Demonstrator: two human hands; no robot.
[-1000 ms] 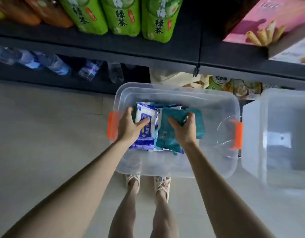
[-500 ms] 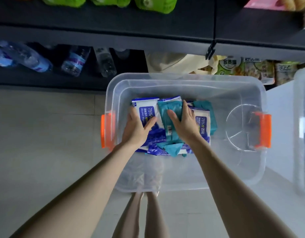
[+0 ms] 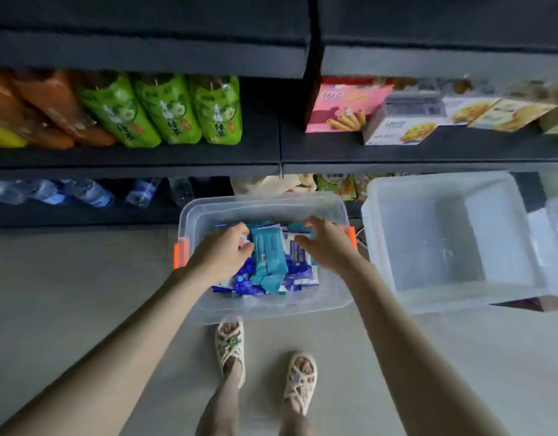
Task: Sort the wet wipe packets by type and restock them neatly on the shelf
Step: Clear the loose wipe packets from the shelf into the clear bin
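Note:
A clear bin [image 3: 262, 203] with orange handles sits on the floor in front of the dark shelf [image 3: 428, 156]. In it lies a pile of wet wipe packets: teal ones [image 3: 268, 256] in the middle and blue-and-white ones [image 3: 298, 272] beside and under them. My left hand [image 3: 221, 253] reaches into the left side of the pile, its fingers and thumb curled round a blue-and-white packet. On the right side, my right hand [image 3: 329, 247] curls its fingers and thumb over another blue-and-white packet. Much of the packets under both hands is hidden.
A second, larger clear bin [image 3: 441, 181] stands just right of the first. On the shelf are green tea bottles [image 3: 167, 111], orange bottles and biscuit boxes [image 3: 347, 106]; water bottles [image 3: 82, 191] lie on the lowest level. My sandalled feet [image 3: 230, 344] stand on the floor behind the bin.
The view has tilted up, so the bin looks smaller and more shelf shows. My right hand has shifted from the teal packets to the blue-and-white packet on the right; my left stays on the left packets.

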